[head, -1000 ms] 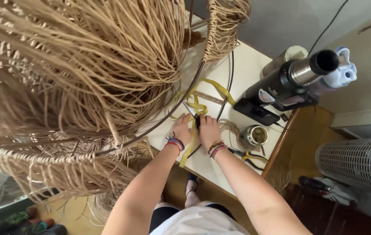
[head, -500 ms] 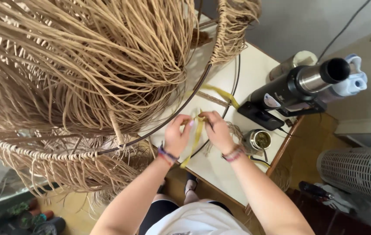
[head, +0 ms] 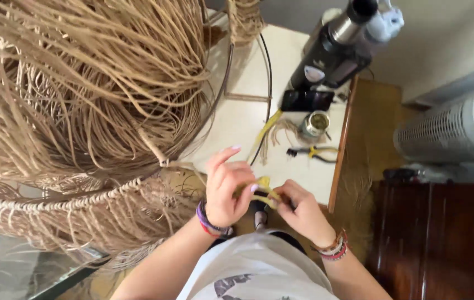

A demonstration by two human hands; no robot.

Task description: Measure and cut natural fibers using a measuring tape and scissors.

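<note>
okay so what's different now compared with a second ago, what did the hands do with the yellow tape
Both hands lifted off the white table and drew back toward the body. The left hand and right hand now pinch the yellow measuring tape between them in the air; earlier it lay pressed flat on the table. The pliers, small tin and straw-fringed frame stayed put.

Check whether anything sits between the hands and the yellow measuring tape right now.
Nothing visible does. The left hand and the right hand both grip the yellow measuring tape directly, pinched between their fingers above the near edge of the white table. The woven fibre lampshade hangs off to the left, clear of the grasp.
</note>
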